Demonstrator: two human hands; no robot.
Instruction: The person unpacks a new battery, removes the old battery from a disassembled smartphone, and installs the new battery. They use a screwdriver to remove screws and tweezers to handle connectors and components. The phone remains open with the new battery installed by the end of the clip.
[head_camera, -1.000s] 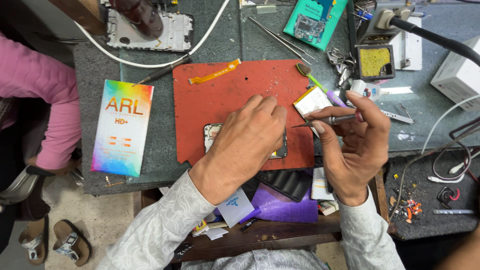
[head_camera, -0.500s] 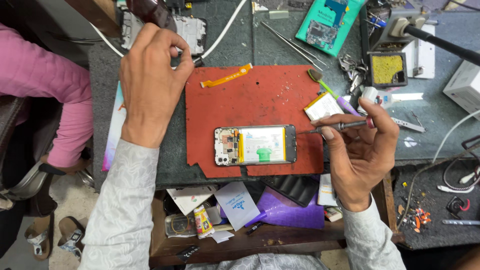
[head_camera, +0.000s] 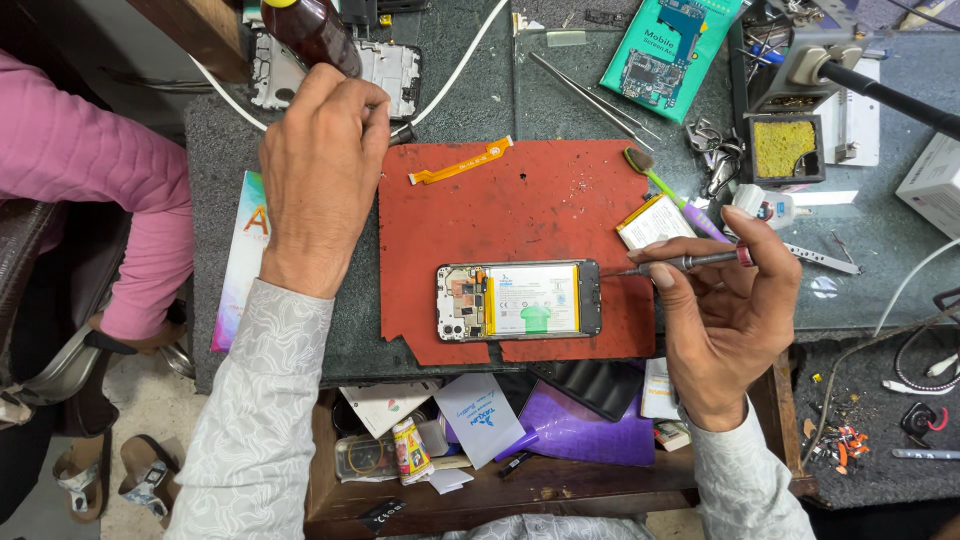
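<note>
Mat (head_camera: 520, 205): a red work mat is laid flat on the grey bench.
Phone (head_camera: 518, 300): an opened phone with its back removed is placed on the mat's lower edge, battery visible.
Left hand (head_camera: 318, 170): it is stretched to the bench's far side, beside a brown bottle (head_camera: 312, 35); what the curled fingers grip cannot be told, since the view is hidden.
Right hand (head_camera: 725, 310): it is closed around a screwdriver (head_camera: 690, 263).
Screwdriver tip: it is pointed at the phone's right end.

Both arms wear long pale-grey sleeves (head_camera: 250, 420) with a faint swirling pattern, cuffs at the wrists.
</note>
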